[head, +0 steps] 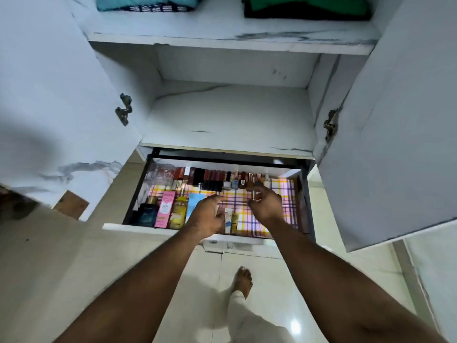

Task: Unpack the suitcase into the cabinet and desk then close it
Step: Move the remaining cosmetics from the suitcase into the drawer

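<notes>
White cabinet [230,115], both doors open; drawer [178,230] pulled out, plaid liner, cosmetics in rows; pink box [165,212] at left; left hand [209,215] over small tubes [228,220], fingers extended, loose; right hand [265,204] fingers curled, pinching slim stick [253,194]; folded clothes [146,2] on top shelf.

Both forearms are bare, with no sleeves, watch or rings showing on the left hand [206,216] or right hand [268,206]. At 6 o'clock, a loose cream trouser leg [243,315] ends above a bare foot [243,280].
</notes>
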